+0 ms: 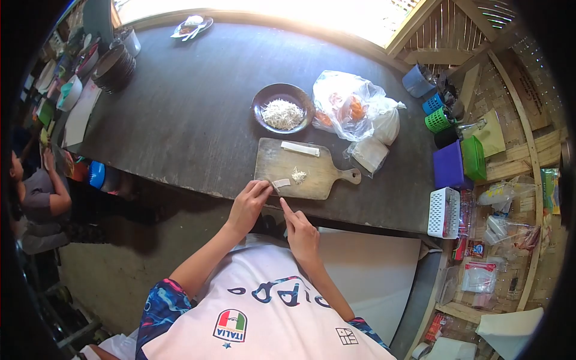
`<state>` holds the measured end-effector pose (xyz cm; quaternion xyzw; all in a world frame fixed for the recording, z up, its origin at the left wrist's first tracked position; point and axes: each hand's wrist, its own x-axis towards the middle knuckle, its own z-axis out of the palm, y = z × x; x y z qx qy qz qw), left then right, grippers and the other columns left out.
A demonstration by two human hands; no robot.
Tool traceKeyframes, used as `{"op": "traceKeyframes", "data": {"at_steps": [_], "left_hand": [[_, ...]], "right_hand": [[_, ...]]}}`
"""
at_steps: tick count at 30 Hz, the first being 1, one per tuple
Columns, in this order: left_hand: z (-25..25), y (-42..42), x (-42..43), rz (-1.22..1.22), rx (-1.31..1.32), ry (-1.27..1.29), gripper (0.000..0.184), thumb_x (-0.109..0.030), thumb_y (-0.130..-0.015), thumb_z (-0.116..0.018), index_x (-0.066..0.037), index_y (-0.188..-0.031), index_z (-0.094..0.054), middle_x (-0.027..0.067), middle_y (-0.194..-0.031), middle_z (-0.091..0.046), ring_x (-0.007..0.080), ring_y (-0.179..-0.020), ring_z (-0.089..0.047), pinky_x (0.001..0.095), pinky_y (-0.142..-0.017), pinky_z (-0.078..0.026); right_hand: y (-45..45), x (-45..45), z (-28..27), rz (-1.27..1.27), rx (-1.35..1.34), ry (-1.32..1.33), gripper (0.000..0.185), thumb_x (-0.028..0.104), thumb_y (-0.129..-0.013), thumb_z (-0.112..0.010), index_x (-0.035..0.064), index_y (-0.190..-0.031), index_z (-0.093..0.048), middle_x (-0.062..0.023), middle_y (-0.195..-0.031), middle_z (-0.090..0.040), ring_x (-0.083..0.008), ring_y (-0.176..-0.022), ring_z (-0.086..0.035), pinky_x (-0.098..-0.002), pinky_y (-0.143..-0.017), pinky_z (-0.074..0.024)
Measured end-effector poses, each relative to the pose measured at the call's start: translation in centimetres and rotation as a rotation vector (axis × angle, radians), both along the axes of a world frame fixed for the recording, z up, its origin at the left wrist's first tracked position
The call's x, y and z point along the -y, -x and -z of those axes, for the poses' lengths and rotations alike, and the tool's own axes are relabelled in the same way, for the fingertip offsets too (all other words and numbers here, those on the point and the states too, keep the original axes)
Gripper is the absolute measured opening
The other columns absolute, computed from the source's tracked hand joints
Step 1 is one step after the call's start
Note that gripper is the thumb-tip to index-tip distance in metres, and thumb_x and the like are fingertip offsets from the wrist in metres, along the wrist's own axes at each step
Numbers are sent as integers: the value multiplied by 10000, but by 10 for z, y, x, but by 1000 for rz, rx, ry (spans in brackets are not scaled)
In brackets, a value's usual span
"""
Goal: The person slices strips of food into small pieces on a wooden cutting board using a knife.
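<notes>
Head view: the left hand [248, 207] comes in from the lower left, wrist bent, its fingertips bunched on a short pale piece [282, 183] at the near-left edge of the cutting board [270, 159]. The right hand [302, 235] sits just beyond the board's near edge, index finger stretched forward and the others curled; what it grips, I cannot tell.

One board carries three things: that short piece, one long white strip [300, 149] near the far edge, and one small heap of shreds [299, 175] between them. Behind it stands one dark bowl [258, 99] with a larger pile of pale shreds [282, 114]. To its right are one clear bag [342, 93] with orange contents and one white wrapped block [369, 154].

All this rests on a dark, worn table [192, 108]. One plate [207, 24] lies at its far side. A woven wall [459, 42] rises at right, near a purple box [448, 168] and a white basket [443, 213]; another person [48, 198] is at far left.
</notes>
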<state>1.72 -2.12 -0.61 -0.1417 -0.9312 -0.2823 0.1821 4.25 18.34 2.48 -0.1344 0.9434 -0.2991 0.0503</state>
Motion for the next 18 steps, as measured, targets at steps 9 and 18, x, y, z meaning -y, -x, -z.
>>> {"op": "traceKeyframes", "data": {"at_steps": [9, 18], "left_hand": [[0, 2, 1, 4, -8, 4, 401, 20, -846, -692, 31, -1244, -733, 108, -1286, -678, 305, -1214, -665, 403, -1016, -593], [2, 0, 0, -16, -13, -21, 406, 24, -831, -707, 36, -1235, -735, 115, -1268, -674, 321, -1207, -659, 414, -994, -596]], "right_hand": [[0, 2, -6, 17, 51, 8, 531, 191, -1094, -651, 362, -1594, -601, -115, -939, -653, -365, -839, -720, -501, -741, -574], [2, 3, -4, 20, 55, 44, 517, 204, -1098, -657, 373, -1584, -613, -113, -916, -634, -343, -794, -699, -498, -723, -557]]}}
